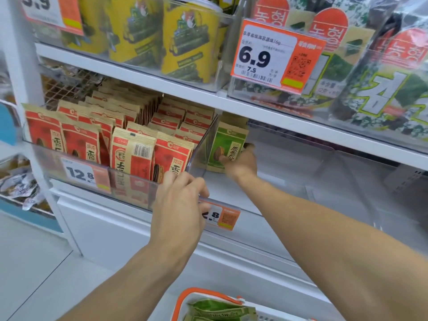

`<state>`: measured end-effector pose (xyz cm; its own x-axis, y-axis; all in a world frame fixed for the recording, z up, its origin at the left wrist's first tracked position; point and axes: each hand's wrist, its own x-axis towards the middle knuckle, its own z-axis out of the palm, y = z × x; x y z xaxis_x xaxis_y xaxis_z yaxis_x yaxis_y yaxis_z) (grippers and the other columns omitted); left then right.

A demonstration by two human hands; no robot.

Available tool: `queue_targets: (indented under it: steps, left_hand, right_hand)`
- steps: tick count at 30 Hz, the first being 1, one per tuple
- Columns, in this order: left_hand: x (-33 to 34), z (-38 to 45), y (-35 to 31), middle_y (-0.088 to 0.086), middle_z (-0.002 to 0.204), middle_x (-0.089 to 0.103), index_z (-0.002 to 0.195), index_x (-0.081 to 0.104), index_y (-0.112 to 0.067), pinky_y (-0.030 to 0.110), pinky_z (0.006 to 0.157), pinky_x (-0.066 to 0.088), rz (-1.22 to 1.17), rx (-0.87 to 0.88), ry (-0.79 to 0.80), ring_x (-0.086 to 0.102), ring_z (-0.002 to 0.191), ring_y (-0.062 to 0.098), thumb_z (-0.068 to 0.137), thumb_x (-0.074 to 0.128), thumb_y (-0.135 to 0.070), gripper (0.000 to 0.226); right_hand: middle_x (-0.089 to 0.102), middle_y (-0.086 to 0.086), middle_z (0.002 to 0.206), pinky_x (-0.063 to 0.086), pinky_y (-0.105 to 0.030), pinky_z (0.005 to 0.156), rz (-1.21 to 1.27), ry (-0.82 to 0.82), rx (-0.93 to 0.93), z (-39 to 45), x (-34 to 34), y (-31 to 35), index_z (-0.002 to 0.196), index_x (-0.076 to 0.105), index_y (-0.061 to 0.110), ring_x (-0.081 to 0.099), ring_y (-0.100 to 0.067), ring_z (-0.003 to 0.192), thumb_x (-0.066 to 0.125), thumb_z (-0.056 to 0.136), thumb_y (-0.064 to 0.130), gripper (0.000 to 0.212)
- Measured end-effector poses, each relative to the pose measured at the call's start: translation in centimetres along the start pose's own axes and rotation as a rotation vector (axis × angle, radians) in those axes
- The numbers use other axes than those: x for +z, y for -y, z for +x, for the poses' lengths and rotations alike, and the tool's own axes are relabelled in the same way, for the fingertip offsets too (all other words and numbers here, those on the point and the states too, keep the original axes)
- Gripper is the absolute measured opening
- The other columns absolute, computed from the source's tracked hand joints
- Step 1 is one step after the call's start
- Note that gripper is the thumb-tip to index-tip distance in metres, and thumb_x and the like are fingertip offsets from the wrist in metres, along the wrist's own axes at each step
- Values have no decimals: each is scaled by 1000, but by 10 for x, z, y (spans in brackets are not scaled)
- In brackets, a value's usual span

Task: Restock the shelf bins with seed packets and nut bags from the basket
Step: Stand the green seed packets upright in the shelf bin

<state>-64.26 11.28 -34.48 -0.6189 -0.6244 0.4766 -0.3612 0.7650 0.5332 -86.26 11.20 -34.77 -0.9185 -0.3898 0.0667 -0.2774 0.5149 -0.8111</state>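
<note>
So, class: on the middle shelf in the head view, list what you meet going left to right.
12.8 price tag → red seed packets → clear divider → green packet → right hand → bare bin floor.

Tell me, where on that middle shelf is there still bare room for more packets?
Right of the clear divider, the bin floor lies bare beyond the green packet that the right hand grips. Left of the divider it is crowded: red packets fill the bin. The left hand holds the bin's front lip.
</note>
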Motion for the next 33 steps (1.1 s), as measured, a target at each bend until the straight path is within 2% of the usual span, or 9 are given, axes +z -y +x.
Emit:
queue_targets:
  steps: [5,10,16,19,22,25,28,30,33]
  left_hand:
    - [2,0,1,-8,83,61,77,65,-20,43,71,48,-7,-5,-13,38,87,16,64,89,-8,29]
    - [5,-1,0,-6,83,61,77,66,-20,42,72,47,9,-2,-31,30,86,12,65,88,-7,29]
    - [3,-2,0,-5,86,62,79,67,-19,41,76,45,20,-10,-21,36,90,15,67,87,-9,25]
    - [3,-1,1,-4,88,62,80,68,-19,41,78,44,7,0,-34,31,90,12,67,88,-11,25]
    - [2,-1,1,-4,93,62,84,69,-19,35,82,41,27,5,-36,31,92,11,70,87,-14,23]
    - [1,-3,-1,-6,97,59,89,70,-20,25,83,32,29,6,-42,33,96,11,74,85,-16,22]
    - [-3,-8,-5,-9,96,50,93,66,-20,23,80,33,-57,56,-64,37,94,8,75,82,-16,24]
    - [-5,-13,-13,-9,93,50,90,64,-20,22,73,39,-142,96,-75,44,80,5,78,77,-11,20]
    - [4,-28,-32,-10,79,53,83,62,-17,11,65,36,-255,59,2,50,67,-3,80,67,-7,12]
  right_hand:
    - [62,-1,118,51,-32,81,41,-16,-65,-1,-2,-6,115,40,25,63,-24,102,68,90,43,42]
    - [63,0,111,52,-32,78,11,5,-62,-2,-4,-9,110,41,23,64,-24,96,68,90,45,40]
    - [62,-4,119,44,-27,71,2,45,8,-5,-4,-5,121,43,15,63,-23,96,68,90,45,51]
    - [58,-9,132,47,-30,75,-74,101,92,-6,-7,-4,146,29,7,65,-29,109,62,89,57,82]
    - [54,-9,140,54,-31,79,-115,110,94,-7,-21,-2,150,28,6,65,-26,103,65,90,48,81]
    - [63,-11,125,56,-28,64,-177,179,45,-21,-51,5,135,46,7,64,-24,94,67,90,32,56]
    - [70,-7,105,57,-32,77,-174,106,-111,-49,-91,5,110,60,13,68,-28,97,67,87,26,27]
    - [69,0,88,57,-35,78,-19,67,-241,-87,-120,-1,94,65,21,70,-26,85,68,87,23,8]
    - [66,3,73,54,-29,62,141,189,-372,-163,-152,-22,81,65,24,67,-23,65,71,88,13,14]
